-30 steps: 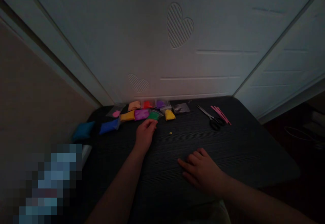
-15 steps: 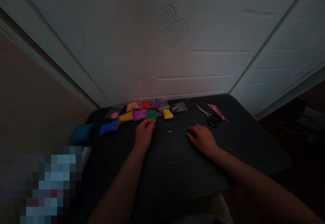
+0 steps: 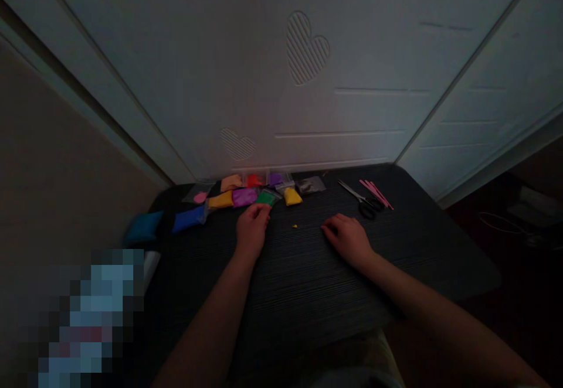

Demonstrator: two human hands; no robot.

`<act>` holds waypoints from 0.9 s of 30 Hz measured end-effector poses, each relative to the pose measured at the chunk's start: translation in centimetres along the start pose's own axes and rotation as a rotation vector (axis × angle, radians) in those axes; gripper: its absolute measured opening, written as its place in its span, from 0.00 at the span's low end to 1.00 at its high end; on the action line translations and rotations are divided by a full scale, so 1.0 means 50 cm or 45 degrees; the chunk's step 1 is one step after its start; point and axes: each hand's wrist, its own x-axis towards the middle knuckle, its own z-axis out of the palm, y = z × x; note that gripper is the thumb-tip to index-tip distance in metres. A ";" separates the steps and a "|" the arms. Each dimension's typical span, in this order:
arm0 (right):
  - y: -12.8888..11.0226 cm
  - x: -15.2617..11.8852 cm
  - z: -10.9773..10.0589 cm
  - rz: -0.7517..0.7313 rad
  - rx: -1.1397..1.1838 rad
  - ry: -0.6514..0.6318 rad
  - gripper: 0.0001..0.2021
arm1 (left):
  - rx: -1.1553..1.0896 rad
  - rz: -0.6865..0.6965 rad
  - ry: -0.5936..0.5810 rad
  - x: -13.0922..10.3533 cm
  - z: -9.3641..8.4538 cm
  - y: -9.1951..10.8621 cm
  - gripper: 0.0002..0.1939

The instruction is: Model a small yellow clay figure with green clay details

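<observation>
Eleven packets [image 3: 190, 220] are lying on one table [image 3: 422, 253]: one teal [image 3: 143, 227], one blue, one pink [image 3: 200, 197], one peach [image 3: 230, 183], one orange [image 3: 221, 200], one magenta [image 3: 244, 197], one red [image 3: 254, 180], one purple [image 3: 276, 179], one green [image 3: 265, 197], one yellow [image 3: 292, 197] and one grey [image 3: 311, 186]. One yellow crumb [image 3: 295, 226], one pair of scissors [image 3: 365, 206] and three or four pink sticks [image 3: 377, 194], bunched too closely in the dim light for a sure count, are lying there too. A left hand [image 3: 252, 230] and a right hand [image 3: 349, 237], two in all, are showing, while two hearts [image 3: 307, 49], one large and one small [image 3: 238, 143], are standing out from one wall [image 3: 197, 54].
</observation>
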 end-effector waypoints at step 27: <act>0.027 -0.007 -0.002 -0.260 0.306 -0.095 0.11 | 0.062 0.012 -0.026 -0.004 -0.005 0.002 0.11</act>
